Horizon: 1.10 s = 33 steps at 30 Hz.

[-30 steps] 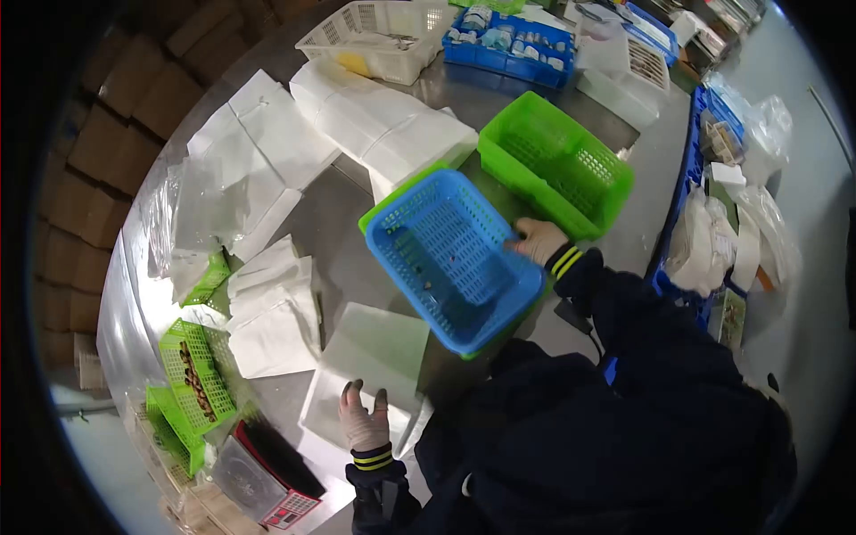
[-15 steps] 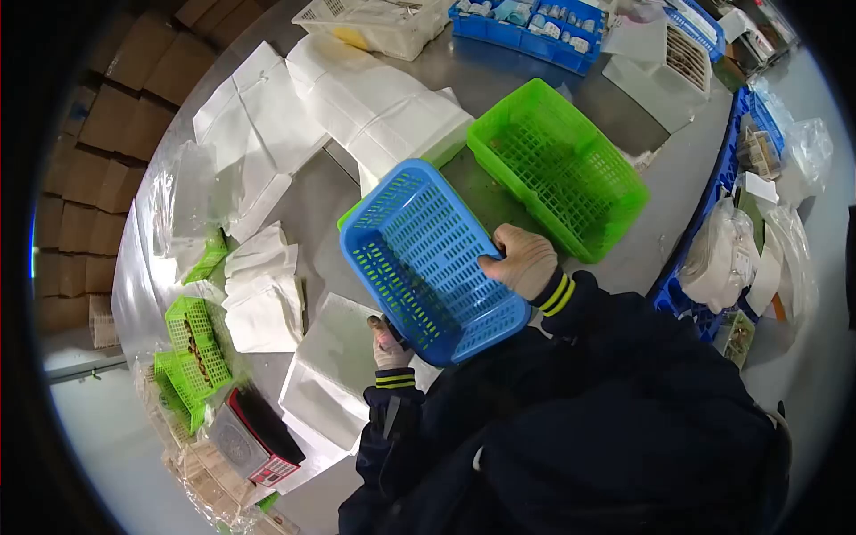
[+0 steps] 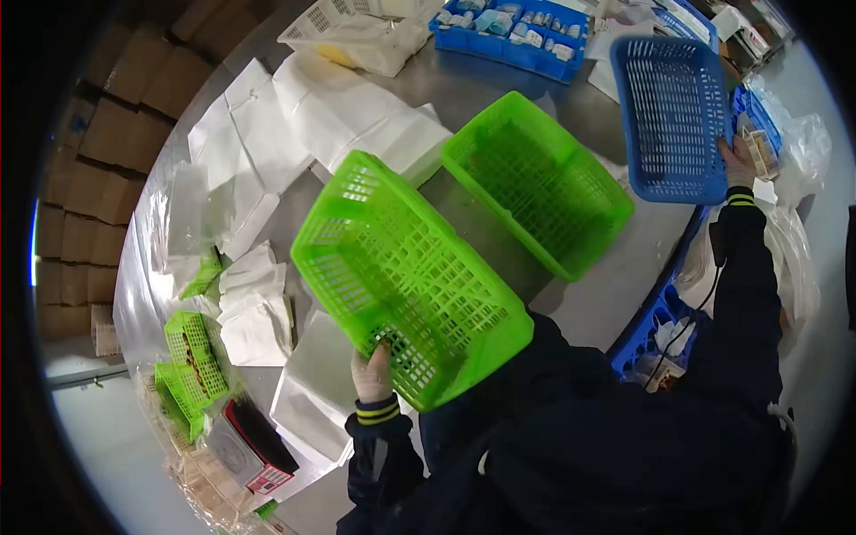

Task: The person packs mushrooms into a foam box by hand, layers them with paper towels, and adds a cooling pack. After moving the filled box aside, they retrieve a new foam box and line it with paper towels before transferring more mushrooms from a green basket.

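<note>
My left hand [image 3: 373, 373], in a pale glove, grips the near-left rim of a green slatted basket [image 3: 419, 276], which is tilted and looks empty. Out at the upper right, my right hand [image 3: 738, 164] holds a blue slatted basket [image 3: 673, 116] by its lower right edge. A second green basket [image 3: 539, 183] rests on the metal table [image 3: 464, 209] between the two held baskets. Fingers of both hands are wrapped round the rims, partly hidden by the baskets.
White sheets [image 3: 357, 116] and folded white cloths [image 3: 256, 308] lie at the left. A blue tray of small packets [image 3: 508, 40] and a white basket [image 3: 357, 40] stand at the back. Small green baskets [image 3: 196, 357] and a red-black box [image 3: 254, 446] sit lower left.
My right hand has carried the blue basket away to the upper right. The green basket that was mostly hidden beneath it now shows fully, held by my left hand.
</note>
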### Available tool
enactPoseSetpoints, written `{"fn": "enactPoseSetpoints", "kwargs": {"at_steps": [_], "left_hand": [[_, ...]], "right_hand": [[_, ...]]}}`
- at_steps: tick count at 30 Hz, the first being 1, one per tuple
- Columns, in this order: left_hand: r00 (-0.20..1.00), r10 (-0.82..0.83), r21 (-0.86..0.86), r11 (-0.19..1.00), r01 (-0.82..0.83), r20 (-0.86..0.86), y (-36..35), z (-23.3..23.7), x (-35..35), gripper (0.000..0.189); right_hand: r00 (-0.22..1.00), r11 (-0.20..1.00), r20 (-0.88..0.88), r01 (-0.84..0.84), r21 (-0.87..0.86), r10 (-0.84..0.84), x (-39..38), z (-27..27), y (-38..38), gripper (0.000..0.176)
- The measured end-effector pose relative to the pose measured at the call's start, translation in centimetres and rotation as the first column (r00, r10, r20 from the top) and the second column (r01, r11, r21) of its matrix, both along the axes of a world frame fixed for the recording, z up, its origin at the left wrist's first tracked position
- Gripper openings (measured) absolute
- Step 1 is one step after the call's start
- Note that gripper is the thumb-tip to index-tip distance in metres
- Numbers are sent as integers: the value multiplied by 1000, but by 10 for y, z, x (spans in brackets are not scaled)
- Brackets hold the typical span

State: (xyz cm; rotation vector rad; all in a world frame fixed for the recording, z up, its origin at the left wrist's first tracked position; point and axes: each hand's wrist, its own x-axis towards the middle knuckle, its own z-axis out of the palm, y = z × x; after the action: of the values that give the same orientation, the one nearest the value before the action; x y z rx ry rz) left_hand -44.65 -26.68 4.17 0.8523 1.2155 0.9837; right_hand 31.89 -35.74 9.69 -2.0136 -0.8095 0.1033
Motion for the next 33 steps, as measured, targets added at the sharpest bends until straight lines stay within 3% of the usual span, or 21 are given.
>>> {"fn": "enactPoseSetpoints", "kwargs": {"at_steps": [1,2,4,6,8,9,11,13,14,16,17,20,23,24,26,28,29,30,31,32,33], "left_hand": [[1000,17,-38,999,-17,6,-1,17,20,31],[999,30,-33,999,-29,11,-3,33,47,31],[988,-35,59,998,27,147,2,58,116,31],[951,4,155,986,-55,308,-2,29,173,33],[984,-17,177,984,-15,177,15,27,232,33],[986,16,181,982,-47,164,17,15,253,32],[986,78,191,976,-106,151,20,-14,287,30],[902,105,187,982,-28,-419,19,-31,308,34],[896,129,189,981,-51,-425,14,-25,308,34],[715,58,212,969,128,-697,0,-8,306,43],[815,40,190,978,87,-578,-1,-44,300,54],[923,-110,9,993,122,-369,2,-66,297,56],[709,-164,-87,986,143,-686,-3,-16,302,69],[703,-182,-118,983,138,-687,-2,-6,298,65],[724,73,282,944,172,-686,-3,5,264,42],[918,-55,148,981,122,-392,-3,17,211,31],[851,-65,181,966,184,-521,-4,21,176,25],[819,11,134,988,81,-574,-11,19,142,24],[816,25,132,989,63,-578,-17,-19,93,25],[679,76,76,997,-31,-730,-30,3,56,26],[509,206,166,978,-123,-836,-45,-20,9,29]], "right_hand": [[982,991,189,26,-133,-1,18,-6,3,28],[981,992,194,14,-128,11,33,-15,10,28],[933,846,338,80,-527,122,43,-35,43,34],[952,858,195,-112,-501,238,51,-86,75,43],[958,924,-52,-286,-254,282,59,-136,107,49],[979,891,68,-143,-431,191,40,-125,121,48],[974,898,26,-196,-394,224,15,-105,146,47],[953,907,-11,-291,-304,302,-28,-65,152,42],[901,871,-87,-433,-233,425,-49,-40,148,41],[730,792,-382,-611,9,567,-87,-12,138,40],[569,771,-581,-614,170,582,-102,-8,131,40],[552,556,-384,-824,-114,740,-150,9,127,56],[562,487,-63,-762,-426,824,-177,-31,149,69],[621,432,-163,-687,-584,767,-197,-18,152,66],[588,430,-101,-687,-586,803,-196,-37,165,63],[561,594,263,-561,-576,785,-198,-33,180,62],[565,609,259,-613,-503,784,-216,-6,184,58],[571,622,256,-660,-421,780,-235,23,190,55],[560,562,112,-756,-336,821,-247,35,198,49],[523,502,-28,-831,-239,852,-258,45,209,43],[437,418,-160,-898,-138,885,-278,54,216,33]]}}
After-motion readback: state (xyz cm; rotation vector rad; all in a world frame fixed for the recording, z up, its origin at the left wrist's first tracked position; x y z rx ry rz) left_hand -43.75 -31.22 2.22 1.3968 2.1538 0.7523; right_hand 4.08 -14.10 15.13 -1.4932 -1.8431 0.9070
